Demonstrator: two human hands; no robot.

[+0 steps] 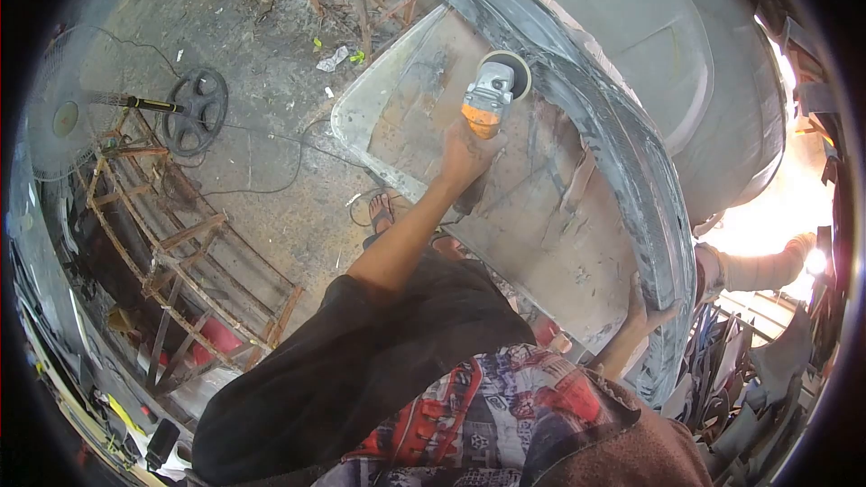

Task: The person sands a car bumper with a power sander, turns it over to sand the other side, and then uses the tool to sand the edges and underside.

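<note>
In my left hand (472,151) is an angle grinder (487,101), grey at the head and orange on the body, with my fingers wrapped round it. Its pale round disc (519,72) is right at the inner edge of a long, curved grey car bumper (613,140). The bumper's surface is dusty and streaked with white. Lower down, my right hand (645,308) grips the near end of the bumper, thumb lying across its edge. Beneath both hands is a worn, dusty board (541,207) with a pale rim.
A fan (65,119) with a wheel-shaped base (197,113) is at left. Near it lies a curved rusty frame (162,257). Cables (298,158) cross the concrete floor by my feet. Large grey panels (622,18) are behind the bumper, and stacked pieces (722,370) crowd the lower right.
</note>
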